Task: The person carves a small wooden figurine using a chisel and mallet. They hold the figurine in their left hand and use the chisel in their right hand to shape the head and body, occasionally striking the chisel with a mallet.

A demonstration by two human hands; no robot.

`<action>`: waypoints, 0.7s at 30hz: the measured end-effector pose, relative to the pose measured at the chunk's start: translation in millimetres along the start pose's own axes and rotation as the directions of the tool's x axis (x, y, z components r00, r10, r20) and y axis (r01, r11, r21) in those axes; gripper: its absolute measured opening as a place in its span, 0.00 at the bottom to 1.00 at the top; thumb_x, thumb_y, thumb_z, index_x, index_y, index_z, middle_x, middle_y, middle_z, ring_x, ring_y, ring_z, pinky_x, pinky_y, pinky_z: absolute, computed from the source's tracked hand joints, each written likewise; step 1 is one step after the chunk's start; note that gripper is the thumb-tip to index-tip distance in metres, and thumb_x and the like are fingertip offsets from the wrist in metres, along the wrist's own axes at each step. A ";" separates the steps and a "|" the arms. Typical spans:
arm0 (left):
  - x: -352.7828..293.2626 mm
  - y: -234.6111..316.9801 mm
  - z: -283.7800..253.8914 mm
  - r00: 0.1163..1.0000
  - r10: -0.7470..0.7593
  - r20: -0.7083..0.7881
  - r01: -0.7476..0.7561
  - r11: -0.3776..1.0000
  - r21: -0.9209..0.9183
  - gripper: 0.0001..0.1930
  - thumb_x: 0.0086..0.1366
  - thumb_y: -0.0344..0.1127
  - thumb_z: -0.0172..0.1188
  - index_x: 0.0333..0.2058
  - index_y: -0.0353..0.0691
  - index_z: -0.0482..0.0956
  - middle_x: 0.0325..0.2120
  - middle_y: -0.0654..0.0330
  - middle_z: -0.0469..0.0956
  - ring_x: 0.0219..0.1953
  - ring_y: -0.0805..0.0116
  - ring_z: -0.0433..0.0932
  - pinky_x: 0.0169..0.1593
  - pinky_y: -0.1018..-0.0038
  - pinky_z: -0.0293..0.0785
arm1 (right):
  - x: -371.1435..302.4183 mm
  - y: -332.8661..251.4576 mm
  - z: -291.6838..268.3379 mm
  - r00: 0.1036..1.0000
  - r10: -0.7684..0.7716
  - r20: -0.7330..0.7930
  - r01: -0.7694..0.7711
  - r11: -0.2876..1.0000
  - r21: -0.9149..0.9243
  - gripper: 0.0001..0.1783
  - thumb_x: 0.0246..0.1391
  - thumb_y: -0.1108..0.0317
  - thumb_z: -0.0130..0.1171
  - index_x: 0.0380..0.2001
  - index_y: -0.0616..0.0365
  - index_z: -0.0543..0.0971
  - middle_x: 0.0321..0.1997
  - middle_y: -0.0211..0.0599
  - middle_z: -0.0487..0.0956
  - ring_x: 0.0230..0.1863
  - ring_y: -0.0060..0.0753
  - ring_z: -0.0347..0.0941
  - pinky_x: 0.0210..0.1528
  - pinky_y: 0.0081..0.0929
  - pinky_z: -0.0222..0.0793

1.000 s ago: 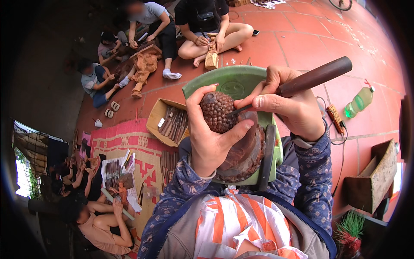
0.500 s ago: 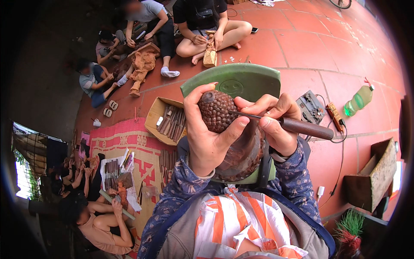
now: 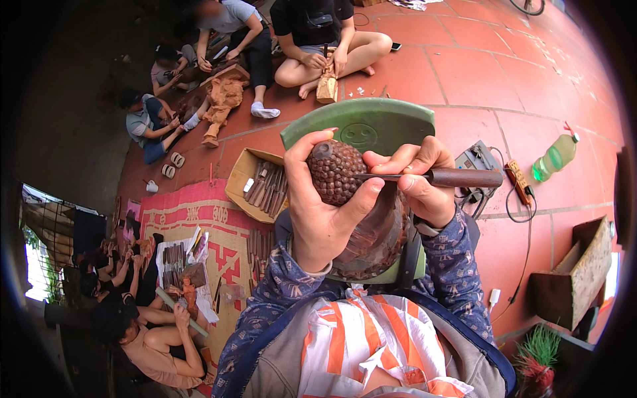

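— What are the hands gripping?
— The left hand [image 3: 318, 219] is wrapping around a dark brown carved wooden figure with a knobbly round head [image 3: 338, 174], propping it over the green plastic board [image 3: 361, 123] on the lap. The right hand [image 3: 421, 179] is pinching a wooden-handled carving chisel [image 3: 458, 178], its blade touching the head
— And nearby?
— A cardboard box of chisels [image 3: 255, 182] is sitting on the red tiled floor [image 3: 478, 73], just left of the board

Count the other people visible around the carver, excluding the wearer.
6 clearly visible: two sitting at top centre, two at upper left, one at lower left, one at the left edge. More may be hidden in the dark left side.
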State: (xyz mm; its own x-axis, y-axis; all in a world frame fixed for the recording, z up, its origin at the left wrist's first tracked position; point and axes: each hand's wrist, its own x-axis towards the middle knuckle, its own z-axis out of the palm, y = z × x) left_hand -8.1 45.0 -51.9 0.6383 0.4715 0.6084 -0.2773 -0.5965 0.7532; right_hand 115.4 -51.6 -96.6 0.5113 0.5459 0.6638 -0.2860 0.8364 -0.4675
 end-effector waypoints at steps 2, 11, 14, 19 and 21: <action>-0.2 -0.1 -0.2 1.000 0.009 -0.003 -0.009 1.000 0.017 0.35 0.53 0.37 0.71 0.54 0.34 0.61 0.46 0.56 0.67 0.44 0.69 0.71 0.49 0.72 0.69 | 1.4 0.6 -1.1 1.000 0.018 0.001 -0.018 1.000 0.015 0.11 0.50 0.82 0.60 0.25 0.61 0.68 0.37 0.63 0.79 0.50 0.57 0.75 0.59 0.58 0.64; -0.8 -0.2 0.3 1.000 0.004 -0.007 -0.004 0.999 0.045 0.34 0.53 0.36 0.70 0.54 0.33 0.61 0.45 0.56 0.67 0.43 0.69 0.71 0.49 0.72 0.69 | 4.3 0.5 -6.2 0.998 -0.001 0.062 0.003 0.999 -0.036 0.10 0.50 0.83 0.60 0.26 0.61 0.69 0.38 0.66 0.78 0.49 0.57 0.76 0.58 0.57 0.65; -0.8 1.1 0.9 1.000 0.006 -0.009 -0.005 0.999 0.035 0.34 0.53 0.36 0.70 0.54 0.33 0.61 0.45 0.56 0.67 0.43 0.69 0.71 0.49 0.72 0.69 | 0.5 3.3 -4.3 0.996 -0.064 0.060 0.063 0.998 0.010 0.10 0.51 0.83 0.58 0.29 0.61 0.68 0.40 0.68 0.77 0.50 0.60 0.74 0.59 0.59 0.64; -2.0 -0.7 1.1 1.000 -0.019 0.003 0.019 0.999 -0.030 0.34 0.54 0.37 0.70 0.54 0.33 0.61 0.45 0.56 0.68 0.43 0.70 0.71 0.48 0.73 0.69 | -3.3 1.0 -2.5 0.994 -0.086 0.068 0.090 0.994 -0.056 0.10 0.52 0.83 0.58 0.30 0.60 0.67 0.40 0.69 0.77 0.51 0.62 0.73 0.59 0.61 0.63; -1.5 -0.8 0.7 1.000 0.003 0.007 -0.003 1.000 -0.001 0.34 0.54 0.38 0.70 0.54 0.33 0.61 0.44 0.56 0.68 0.43 0.70 0.71 0.48 0.73 0.69 | -3.3 -0.9 -2.2 0.995 -0.077 0.069 0.081 0.994 -0.070 0.10 0.52 0.82 0.58 0.30 0.60 0.67 0.40 0.69 0.77 0.51 0.63 0.73 0.58 0.60 0.64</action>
State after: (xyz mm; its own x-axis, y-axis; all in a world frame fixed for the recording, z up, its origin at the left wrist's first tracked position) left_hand -8.4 44.3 -53.7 0.6426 0.4653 0.6088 -0.2801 -0.5969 0.7519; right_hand 115.7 -54.3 -99.7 0.4750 0.4822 0.7361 -0.1857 0.8726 -0.4517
